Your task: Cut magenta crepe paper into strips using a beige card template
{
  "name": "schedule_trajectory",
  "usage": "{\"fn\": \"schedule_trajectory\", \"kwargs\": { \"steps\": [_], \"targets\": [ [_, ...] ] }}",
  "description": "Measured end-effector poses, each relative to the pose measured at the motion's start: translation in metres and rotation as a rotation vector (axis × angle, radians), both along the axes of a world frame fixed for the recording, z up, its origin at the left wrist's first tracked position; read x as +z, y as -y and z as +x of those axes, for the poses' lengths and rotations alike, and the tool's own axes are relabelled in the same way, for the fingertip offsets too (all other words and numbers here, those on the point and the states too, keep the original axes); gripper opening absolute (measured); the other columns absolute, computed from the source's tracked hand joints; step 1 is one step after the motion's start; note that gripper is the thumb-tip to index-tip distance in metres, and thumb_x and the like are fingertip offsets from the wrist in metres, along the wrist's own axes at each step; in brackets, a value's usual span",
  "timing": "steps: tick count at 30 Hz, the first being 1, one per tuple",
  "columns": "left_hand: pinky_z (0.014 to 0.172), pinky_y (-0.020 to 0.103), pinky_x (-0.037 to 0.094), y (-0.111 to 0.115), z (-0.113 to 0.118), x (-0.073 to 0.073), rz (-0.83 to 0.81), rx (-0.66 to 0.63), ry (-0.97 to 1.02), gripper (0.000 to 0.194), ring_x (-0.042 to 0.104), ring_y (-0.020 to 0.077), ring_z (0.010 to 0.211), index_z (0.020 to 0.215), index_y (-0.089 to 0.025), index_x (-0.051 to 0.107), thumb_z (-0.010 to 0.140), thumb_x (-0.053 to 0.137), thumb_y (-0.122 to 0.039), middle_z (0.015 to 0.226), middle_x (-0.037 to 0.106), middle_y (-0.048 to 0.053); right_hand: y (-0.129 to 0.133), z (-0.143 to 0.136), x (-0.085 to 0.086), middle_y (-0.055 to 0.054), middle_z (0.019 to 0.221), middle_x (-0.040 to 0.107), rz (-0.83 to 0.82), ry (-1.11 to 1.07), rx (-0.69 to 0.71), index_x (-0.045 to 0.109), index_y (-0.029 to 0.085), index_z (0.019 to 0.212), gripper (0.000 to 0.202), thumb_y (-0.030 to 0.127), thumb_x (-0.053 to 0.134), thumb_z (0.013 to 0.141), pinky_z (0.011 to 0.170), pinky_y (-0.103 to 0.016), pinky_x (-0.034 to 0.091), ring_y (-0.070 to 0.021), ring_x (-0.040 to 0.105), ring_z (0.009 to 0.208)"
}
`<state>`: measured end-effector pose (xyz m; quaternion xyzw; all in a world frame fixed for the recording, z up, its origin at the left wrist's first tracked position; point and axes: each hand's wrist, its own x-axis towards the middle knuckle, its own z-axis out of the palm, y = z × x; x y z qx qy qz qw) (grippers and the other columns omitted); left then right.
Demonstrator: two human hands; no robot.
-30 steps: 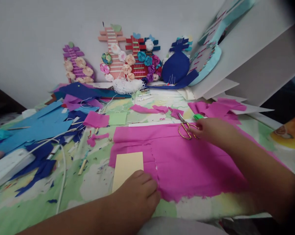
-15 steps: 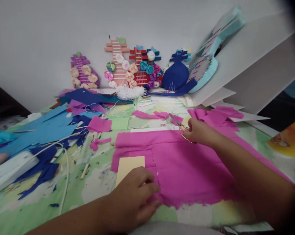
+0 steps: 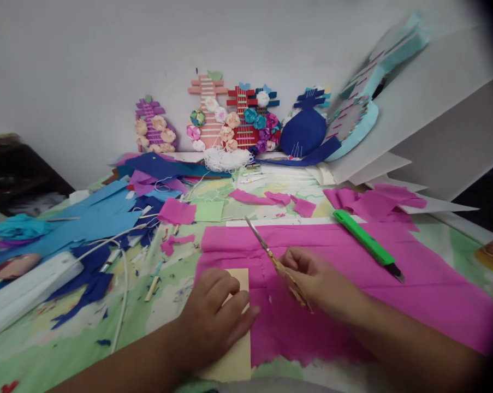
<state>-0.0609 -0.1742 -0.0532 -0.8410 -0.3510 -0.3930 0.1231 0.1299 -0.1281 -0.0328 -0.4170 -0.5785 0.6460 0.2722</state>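
My right hand (image 3: 315, 278) is closed on the gold handles of a pair of scissors (image 3: 262, 238). Their blades point up and to the left above a large magenta crepe-like sheet (image 3: 393, 311). Over a cream paper rectangle (image 3: 233, 363) on the sheet's left part lies my left hand (image 3: 215, 314), its fingers loosely bent and slightly apart, with no grip visible. A dashed line of small cuts or holes runs down the sheet between the hands. To the right, a green utility knife (image 3: 363, 237) rests on the sheet, its blade tip out.
Magenta scraps (image 3: 262, 197) and a green paper square (image 3: 209, 210) lie beyond the sheet. Blue cloth pieces (image 3: 102, 210), a white power strip (image 3: 37, 295) and its cord are at left. Decorated instrument-shaped crafts (image 3: 303, 128) lean on the wall, with white boards (image 3: 418, 131) at right.
My right hand has come back toward me and left with the scissors, uncovering the green knife. My left hand has shifted left, showing more of the cream paper. The view has turned slightly left.
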Motion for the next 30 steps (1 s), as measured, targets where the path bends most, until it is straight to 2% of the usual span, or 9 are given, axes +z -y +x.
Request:
{"fn": "schedule_trajectory", "kwargs": {
  "steps": [2,4,9,17,19,21,24,27,30],
  "targets": [
    [0.074,0.039,0.042,-0.003,-0.002,-0.003,0.191,0.06,-0.078,0.02,0.048,0.0205,0.08,0.086,-0.015,0.054,0.069,0.064,-0.015,0.078,0.05,0.006,0.007,-0.009,-0.001,0.01,0.047,0.037,-0.046,-0.019,0.054,0.029,0.02,0.064,0.029,0.033,0.052,0.075,0.038,-0.016,0.03,-0.0039,0.038,0.039],
    [0.082,0.047,0.038,-0.004,-0.003,-0.004,0.251,0.073,-0.153,0.025,0.047,0.025,0.092,0.094,-0.015,0.054,0.071,0.062,-0.016,0.088,0.053,0.009,0.013,-0.018,0.0,0.01,0.044,0.038,-0.084,-0.052,0.122,0.031,0.019,0.064,0.026,0.03,0.052,0.075,0.037,-0.016,0.03,-0.0039,0.039,0.037],
    [0.086,0.047,0.035,-0.004,-0.008,-0.003,0.199,0.058,-0.227,0.02,0.051,0.023,0.097,0.1,-0.013,0.051,0.081,0.044,-0.011,0.095,0.059,0.012,0.017,-0.029,0.01,0.009,0.045,0.043,-0.029,-0.053,0.251,0.035,0.019,0.066,0.019,0.025,0.051,0.073,0.036,-0.015,0.03,-0.0034,0.04,0.037],
    [0.079,0.04,0.037,-0.014,-0.019,0.008,0.118,0.01,-0.152,0.026,0.054,0.0179,0.079,0.105,-0.017,0.046,0.079,0.048,-0.016,0.086,0.06,0.007,0.005,-0.035,0.02,0.006,0.05,0.048,-0.099,-0.083,0.291,0.042,0.017,0.07,0.003,0.014,0.042,0.069,0.041,-0.019,0.04,-0.0065,0.048,0.042],
    [0.072,0.037,0.039,-0.017,-0.022,0.014,0.057,-0.012,-0.112,0.026,0.052,0.017,0.073,0.105,-0.018,0.045,0.079,0.048,-0.017,0.082,0.058,0.006,0.002,-0.036,0.025,0.005,0.057,0.05,-0.09,-0.156,0.327,0.043,0.017,0.074,0.011,0.01,0.041,0.066,0.048,-0.023,0.044,-0.0077,0.052,0.048],
    [0.065,0.033,0.039,-0.018,-0.024,0.021,-0.008,0.003,-0.095,0.021,0.05,0.016,0.068,0.101,-0.018,0.046,0.08,0.048,-0.019,0.077,0.056,0.005,0.001,-0.036,0.033,0.004,0.064,0.051,0.098,-0.164,0.375,0.045,0.017,0.08,0.018,0.008,0.042,0.065,0.053,-0.023,0.044,-0.0075,0.052,0.054],
    [0.064,0.031,0.038,-0.017,-0.027,0.026,-0.013,0.021,-0.092,0.013,0.049,0.0154,0.068,0.095,-0.019,0.047,0.082,0.047,-0.019,0.074,0.055,0.003,0.001,-0.035,0.047,0.001,0.069,0.053,0.589,0.055,0.477,0.05,0.016,0.081,0.018,0.006,0.041,0.068,0.054,-0.02,0.04,-0.0074,0.049,0.06],
    [0.07,0.034,0.039,-0.017,-0.032,0.025,0.048,0.035,-0.082,0.018,0.051,0.0163,0.073,0.099,-0.019,0.047,0.082,0.046,-0.015,0.078,0.056,0.004,-0.003,-0.034,0.062,-0.001,0.068,0.055,0.98,0.301,0.608,0.054,0.015,0.075,0.017,0.006,0.04,0.072,0.054,-0.02,0.037,-0.0082,0.046,0.06],
    [0.068,0.033,0.041,-0.018,-0.036,0.02,-0.03,0.111,-0.066,0.026,0.052,0.0175,0.075,0.105,-0.018,0.047,0.079,0.049,-0.017,0.08,0.055,0.005,-0.011,-0.032,0.071,-0.005,0.077,0.059,1.265,0.433,0.645,0.058,0.015,0.084,0.019,0.01,0.041,0.077,0.059,-0.023,0.038,-0.011,0.049,0.067]
  ]
}}
